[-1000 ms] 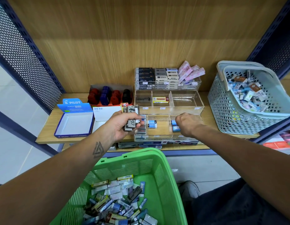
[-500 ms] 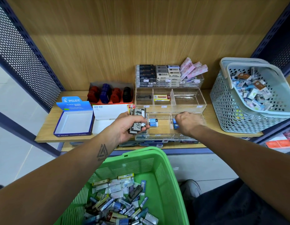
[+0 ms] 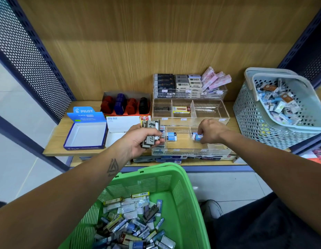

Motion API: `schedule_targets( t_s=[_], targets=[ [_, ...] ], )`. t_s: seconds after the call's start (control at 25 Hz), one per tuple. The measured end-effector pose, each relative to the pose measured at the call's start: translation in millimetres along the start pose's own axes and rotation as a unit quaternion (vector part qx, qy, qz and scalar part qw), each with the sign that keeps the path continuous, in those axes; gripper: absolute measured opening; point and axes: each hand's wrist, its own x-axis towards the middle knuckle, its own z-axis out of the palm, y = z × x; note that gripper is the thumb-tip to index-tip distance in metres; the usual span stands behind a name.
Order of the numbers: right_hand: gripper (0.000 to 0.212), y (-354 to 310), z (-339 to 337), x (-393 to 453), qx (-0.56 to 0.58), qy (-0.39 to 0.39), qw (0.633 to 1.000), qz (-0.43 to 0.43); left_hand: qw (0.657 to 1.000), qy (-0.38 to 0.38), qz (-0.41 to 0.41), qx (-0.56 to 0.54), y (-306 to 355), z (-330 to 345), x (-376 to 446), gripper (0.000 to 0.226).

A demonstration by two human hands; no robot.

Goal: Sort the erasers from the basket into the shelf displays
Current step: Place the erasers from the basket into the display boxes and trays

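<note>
The left hand [image 3: 138,139] is gripping a stack of grey-sleeved rectangular erasers [image 3: 151,133], its fingers curled round them from below, and is holding the stack just above the left end of the clear acrylic front display tray [image 3: 192,151] on the wooden shelf [image 3: 53,141]. The right hand [image 3: 210,131] is reaching down into the right part of that same tray, its fingers [image 3: 201,132] pinching a small blue-and-white eraser [image 3: 197,136] that is sitting at the fingertips, low in the compartment; whether it is touching the tray floor cannot be told. Another blue-and-white eraser [image 3: 171,137] is lying in the neighbouring compartment, between the two hands.

Behind the front tray, a second clear tray [image 3: 210,114] is holding a yellow boxed eraser [image 3: 181,109], and a third tier behind it is carrying black, grey and pink packs [image 3: 188,82]. To the left, an open blue PILOT cardboard box [image 3: 86,132] is sitting beside a white open box [image 3: 120,123] and a red carton of dark red, blue and black stamps [image 3: 125,105].

The green slatted plastic basket [image 3: 183,203] is sitting below the arms, close to the person, piled with mixed loose erasers [image 3: 131,221]. A pale blue perforated basket [image 3: 254,119] is standing at the right end of the shelf, also holding small packs
</note>
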Motion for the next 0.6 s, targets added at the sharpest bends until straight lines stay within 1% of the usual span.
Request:
schedule_targets(
  t_s=[0.12,0.28,0.36,0.48,0.6],
  targets=[
    [0.023,5.4,-18.4,2.2,0.045,0.006,0.999,0.016,1.0,0.002,0.0,-0.008,2.3,-1.9,-0.6,0.056],
    [0.023,13.3,-37.2,-3.0,0.154,0.053,0.986,0.029,1.0,-0.015,-0.017,-0.021,5.5,1.1,-5.4,0.038],
    [0.022,15.6,-36.7,-6.7,0.202,0.04,0.978,0.03,0.999,-0.032,-0.025,-0.022,4.8,5.2,-7.9,0.032],
    [0.023,19.2,-32.4,-8.9,0.2,0.014,0.98,0.006,0.999,-0.032,-0.026,-0.008,3.6,12.4,-8.4,0.027],
    [0.027,19.0,-32.8,-8.6,0.156,0.047,0.987,-0.017,0.999,-0.031,-0.025,0.014,-0.3,17.8,-6.6,0.037]
  ],
)
